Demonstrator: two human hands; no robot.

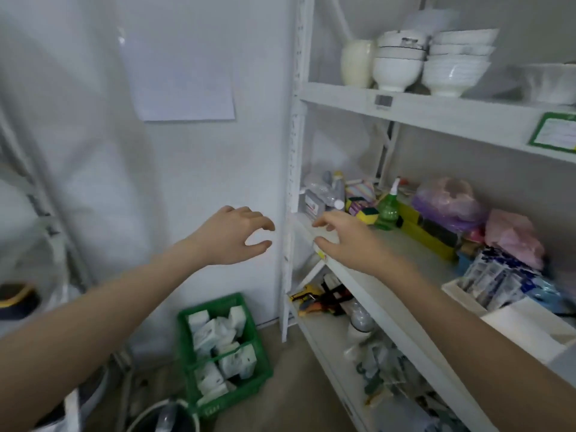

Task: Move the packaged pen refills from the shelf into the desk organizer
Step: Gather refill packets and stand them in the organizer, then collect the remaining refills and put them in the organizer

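A: Head view, 1 angle only: my left hand (232,236) hangs open and empty by the wall; right hand (346,240) hovers open over the shelf (367,294) edge, holding nothing.

B: Refills?

A: Blue-white packaged pen refills (495,280) stand far right in a white desk organizer (530,330), I think. I'd reach right, pinch 1 pack.

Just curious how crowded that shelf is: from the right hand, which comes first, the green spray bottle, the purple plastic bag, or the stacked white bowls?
From the right hand:
1. Green spray bottle, just beyond it, same shelf.
2. Purple plastic bag, farther right.
3. Stacked white bowls, one shelf up.
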